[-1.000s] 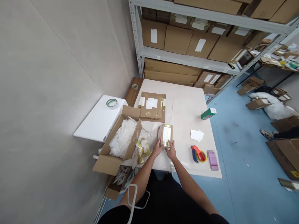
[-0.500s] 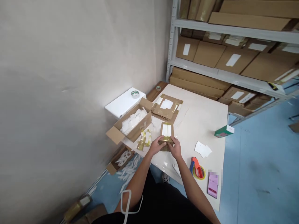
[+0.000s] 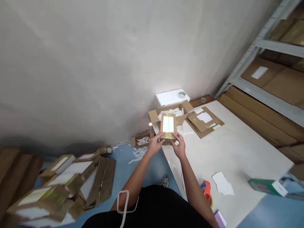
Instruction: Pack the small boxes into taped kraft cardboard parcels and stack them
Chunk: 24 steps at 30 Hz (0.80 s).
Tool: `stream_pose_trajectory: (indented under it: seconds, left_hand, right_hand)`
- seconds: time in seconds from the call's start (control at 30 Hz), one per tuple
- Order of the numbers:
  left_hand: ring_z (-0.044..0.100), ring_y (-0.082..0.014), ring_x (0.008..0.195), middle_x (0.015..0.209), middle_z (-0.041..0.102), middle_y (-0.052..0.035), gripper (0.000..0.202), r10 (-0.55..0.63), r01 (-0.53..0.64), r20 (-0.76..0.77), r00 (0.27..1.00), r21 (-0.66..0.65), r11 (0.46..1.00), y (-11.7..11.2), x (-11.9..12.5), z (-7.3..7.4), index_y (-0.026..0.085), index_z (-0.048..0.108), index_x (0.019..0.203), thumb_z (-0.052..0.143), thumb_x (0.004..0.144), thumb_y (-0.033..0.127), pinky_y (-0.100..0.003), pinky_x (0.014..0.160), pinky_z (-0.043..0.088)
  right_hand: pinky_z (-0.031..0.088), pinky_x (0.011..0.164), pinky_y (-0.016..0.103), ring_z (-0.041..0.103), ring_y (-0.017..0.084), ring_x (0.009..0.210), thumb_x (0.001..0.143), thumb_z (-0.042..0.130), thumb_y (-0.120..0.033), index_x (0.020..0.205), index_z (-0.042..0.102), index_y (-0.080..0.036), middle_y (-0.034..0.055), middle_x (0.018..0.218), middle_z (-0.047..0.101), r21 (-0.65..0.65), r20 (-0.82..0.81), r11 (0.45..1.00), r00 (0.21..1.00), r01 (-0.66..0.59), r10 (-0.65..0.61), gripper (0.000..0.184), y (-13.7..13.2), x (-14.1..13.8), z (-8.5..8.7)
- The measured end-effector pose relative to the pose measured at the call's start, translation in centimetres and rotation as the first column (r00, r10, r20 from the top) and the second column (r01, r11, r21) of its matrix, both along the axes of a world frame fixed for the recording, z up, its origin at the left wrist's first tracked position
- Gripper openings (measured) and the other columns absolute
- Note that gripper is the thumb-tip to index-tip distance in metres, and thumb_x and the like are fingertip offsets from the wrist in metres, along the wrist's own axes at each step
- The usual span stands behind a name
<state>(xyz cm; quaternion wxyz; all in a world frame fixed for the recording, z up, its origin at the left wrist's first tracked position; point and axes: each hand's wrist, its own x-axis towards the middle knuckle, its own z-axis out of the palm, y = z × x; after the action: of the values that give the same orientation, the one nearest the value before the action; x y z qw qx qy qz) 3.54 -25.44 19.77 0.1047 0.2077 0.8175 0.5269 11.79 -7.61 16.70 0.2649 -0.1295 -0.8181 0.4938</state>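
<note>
I hold a small brown cardboard box point(image 3: 168, 126) with a white label and yellow tape in both hands, lifted above the left edge of the white table point(image 3: 237, 148). My left hand point(image 3: 155, 144) grips its near left corner. My right hand point(image 3: 179, 144) grips its near right corner. Behind the box lies an open carton of white packets point(image 3: 174, 111).
Flattened taped cartons point(image 3: 204, 122) lie on the table beyond my hands. A tape dispenser point(image 3: 207, 191), white cards point(image 3: 222, 183), a green box point(image 3: 264, 186) and a phone point(image 3: 220, 219) sit near the front. Piled labelled boxes point(image 3: 57, 183) cover the floor at left. Shelving point(image 3: 266, 85) stands at right.
The view has swung left toward the floor pile. Both hands have lifted the small box off the table and carried it to the table's left edge.
</note>
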Motion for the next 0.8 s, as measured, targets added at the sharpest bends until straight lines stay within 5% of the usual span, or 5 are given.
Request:
stream_pose_trajectory:
  seconds: [0.13, 0.27, 0.5, 0.8]
  left_hand:
    - [0.056, -0.0268, 0.142, 0.153, 0.059, -0.001, 0.051, 0.203, -0.203, -0.049, 0.978, 0.007, 0.979, -7.1, 0.7, 1.4, 0.031, 0.068, 0.14, 0.069, 0.09, 0.021, -0.044, 0.119, 0.046]
    - [0.055, -0.0274, 0.143, 0.148, 0.064, -0.0014, 0.051, 0.416, -0.418, -0.084, 0.905, -0.005, 0.908, -15.6, 2.4, 1.8, 0.031, 0.069, 0.139, 0.071, 0.088, 0.022, -0.044, 0.121, 0.045]
    - [0.055, -0.027, 0.143, 0.142, 0.068, -0.0007, 0.046, 0.701, -0.7, -0.025, 0.712, 0.041, 0.713, -31.3, 8.4, -0.4, 0.03, 0.07, 0.137, 0.072, 0.091, 0.035, -0.04, 0.116, 0.05]
    - [0.072, -0.0267, 0.116, 0.134, 0.073, -0.0052, 0.043, 0.861, -0.871, 0.14, 0.489, 0.134, 0.473, -47.8, 16.2, -2.7, 0.027, 0.073, 0.134, 0.061, 0.099, 0.048, -0.04, 0.102, 0.06]
  right_hand:
    - [0.043, 0.119, 0.049, 0.054, 0.029, 0.139, 0.092, 0.067, -0.039, 0.133, 0.073, -0.026, 0.0123, 0.147, 0.059, -0.005, -0.032, 0.976, 0.975, -0.219, 0.219, 0.044, -5.6, -3.2, 1.6]
    - [0.045, 0.116, 0.049, 0.055, 0.03, 0.139, 0.094, 0.067, -0.049, 0.13, 0.075, -0.022, 0.0143, 0.146, 0.061, -0.054, -0.005, 0.895, 0.896, -0.443, 0.443, 0.046, -13.6, -5.7, 1.9]
    - [0.046, 0.115, 0.052, 0.058, 0.031, 0.136, 0.094, 0.066, -0.059, 0.123, 0.079, -0.022, 0.0159, 0.145, 0.063, -0.133, 0.057, 0.742, 0.742, -0.657, 0.668, 0.049, -30.9, -6.1, 0.4]
    - [0.046, 0.113, 0.051, 0.061, 0.031, 0.13, 0.091, 0.07, -0.054, 0.112, 0.082, -0.023, 0.0141, 0.129, 0.071, -0.132, 0.047, 0.565, 0.565, -0.814, 0.824, 0.039, -50.6, -4.1, -1.3]
